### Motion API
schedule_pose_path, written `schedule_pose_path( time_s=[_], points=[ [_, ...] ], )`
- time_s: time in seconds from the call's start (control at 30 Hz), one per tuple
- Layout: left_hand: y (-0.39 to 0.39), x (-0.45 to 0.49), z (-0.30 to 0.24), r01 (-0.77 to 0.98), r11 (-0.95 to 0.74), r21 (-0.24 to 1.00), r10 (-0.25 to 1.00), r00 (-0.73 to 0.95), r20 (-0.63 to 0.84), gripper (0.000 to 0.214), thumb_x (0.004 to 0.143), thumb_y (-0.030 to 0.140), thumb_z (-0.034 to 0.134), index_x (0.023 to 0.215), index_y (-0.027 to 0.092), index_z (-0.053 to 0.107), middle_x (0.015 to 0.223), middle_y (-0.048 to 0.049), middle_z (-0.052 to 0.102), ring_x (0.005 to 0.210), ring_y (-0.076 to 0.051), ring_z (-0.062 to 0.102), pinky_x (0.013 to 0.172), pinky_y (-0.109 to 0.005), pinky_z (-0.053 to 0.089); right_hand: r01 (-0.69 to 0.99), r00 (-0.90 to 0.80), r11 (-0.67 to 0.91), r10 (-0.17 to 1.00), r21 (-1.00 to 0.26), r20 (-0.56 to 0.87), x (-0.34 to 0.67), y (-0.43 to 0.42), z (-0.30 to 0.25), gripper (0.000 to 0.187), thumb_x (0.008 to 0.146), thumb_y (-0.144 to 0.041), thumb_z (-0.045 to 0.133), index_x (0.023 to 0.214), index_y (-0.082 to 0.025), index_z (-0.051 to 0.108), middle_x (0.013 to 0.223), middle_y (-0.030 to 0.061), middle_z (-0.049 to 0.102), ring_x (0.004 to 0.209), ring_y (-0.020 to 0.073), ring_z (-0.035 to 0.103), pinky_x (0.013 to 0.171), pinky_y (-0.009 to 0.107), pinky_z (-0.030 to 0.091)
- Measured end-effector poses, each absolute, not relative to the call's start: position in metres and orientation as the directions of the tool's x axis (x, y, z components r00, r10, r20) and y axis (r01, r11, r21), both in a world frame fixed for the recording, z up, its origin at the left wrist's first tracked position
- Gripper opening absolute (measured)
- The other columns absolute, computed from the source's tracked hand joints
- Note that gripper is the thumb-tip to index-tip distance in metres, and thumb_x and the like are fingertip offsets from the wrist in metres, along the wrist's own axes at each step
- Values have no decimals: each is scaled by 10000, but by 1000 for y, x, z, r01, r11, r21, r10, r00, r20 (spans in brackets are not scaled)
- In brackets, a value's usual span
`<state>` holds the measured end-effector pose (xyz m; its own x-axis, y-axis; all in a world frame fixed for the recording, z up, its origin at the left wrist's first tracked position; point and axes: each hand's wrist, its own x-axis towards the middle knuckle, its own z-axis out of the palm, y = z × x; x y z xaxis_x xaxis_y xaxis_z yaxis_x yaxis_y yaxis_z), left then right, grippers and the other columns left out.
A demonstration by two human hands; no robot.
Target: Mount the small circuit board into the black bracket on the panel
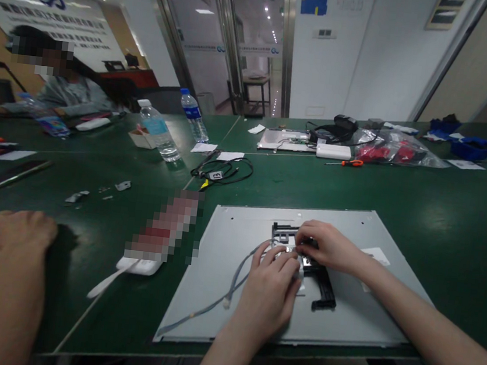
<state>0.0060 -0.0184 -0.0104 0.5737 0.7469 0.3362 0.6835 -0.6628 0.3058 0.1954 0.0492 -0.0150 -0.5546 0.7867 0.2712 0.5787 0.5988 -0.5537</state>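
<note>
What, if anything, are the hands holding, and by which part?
Cannot tell: both hands are at the black bracket's middle, but any grip is hidden.

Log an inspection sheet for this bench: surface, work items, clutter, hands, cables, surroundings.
Surface: dark green tabletop, pale seam lines.
Work items: flat silver-grey metal panel lying on the tabletop; black plastic bracket on it.
Clutter: transparent bottle with light-blue label; orange-handled screwdriver; transparent plastic bag with red contents.
Hands: left hand and right hand both at the bracket; exact grip hidden by the fingers.
Cables: thin grey cable on the panel; coiled black cable beyond it.
Surroundings: another person's hand at far left; glass doors behind.
</note>
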Motion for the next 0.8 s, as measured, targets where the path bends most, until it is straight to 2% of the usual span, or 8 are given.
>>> schedule_pose_path(
  time_s=[0.27,0.57,0.8],
  points=[
    [-17,6,-10,686,-659,309,750,569,337,155,834,158,545,975,219,563,1114,-33,616,1144,-246,482,1067,-525,272,604,-527,598,796,-526,299,200,50,-13,96,816,-128,590,885,-183,628,841,37,633,794,157,556,732,281,406],
    [-16,5,-11,670,-665,330,746,566,352,102,836,164,574,918,225,568,1151,-10,616,1169,-236,476,1078,-520,261,705,-432,537,844,-464,319,222,37,5,68,854,-219,583,913,-200,612,893,48,642,832,185,573,746,311,422],
    [-14,5,-10,657,-658,367,751,537,385,67,866,176,546,898,230,568,1119,2,631,1132,-205,505,1072,-488,268,750,-250,415,899,-514,360,246,-15,11,130,889,-300,530,934,-217,619,943,63,654,883,217,600,773,354,456]
  ],
)
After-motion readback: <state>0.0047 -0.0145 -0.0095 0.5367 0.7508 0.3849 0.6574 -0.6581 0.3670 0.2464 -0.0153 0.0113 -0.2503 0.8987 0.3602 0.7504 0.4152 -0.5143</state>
